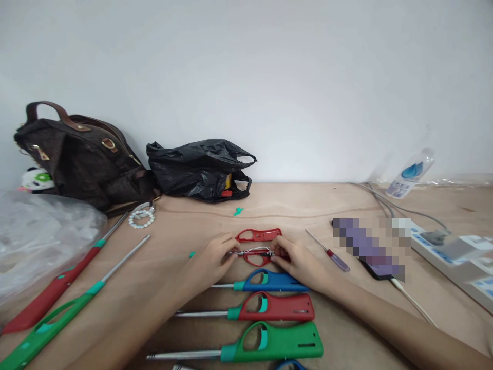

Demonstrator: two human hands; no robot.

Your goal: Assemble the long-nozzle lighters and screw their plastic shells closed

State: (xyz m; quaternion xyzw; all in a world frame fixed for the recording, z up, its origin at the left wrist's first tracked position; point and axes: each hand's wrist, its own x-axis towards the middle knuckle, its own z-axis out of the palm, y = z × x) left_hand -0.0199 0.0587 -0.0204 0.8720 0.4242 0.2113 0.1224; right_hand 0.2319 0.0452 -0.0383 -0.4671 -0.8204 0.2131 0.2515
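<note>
An opened red gas lighter half [257, 258] lies on the table in front of me, its inner parts and a thin white wire [252, 250] exposed. My left hand [220, 252] pinches its left side, where the thin metal part comes out. At the other end the fingers of my right hand [291, 257] close around the lighter's handle end and the wire. Just beyond sits the separate red shell half [262, 235], close to the right fingertips. A blue lighter [279, 280] lies just nearer to me. Fingers hide both ends of the opened lighter.
A red lighter [277, 307] and a green lighter [281, 340] lie nearer me; two longer ones are at left. A screwdriver [332, 253], phone [365, 252] and power strip [435, 252] are at right. Behind stand a black plastic bag [192, 167] and dark handbag [88, 159].
</note>
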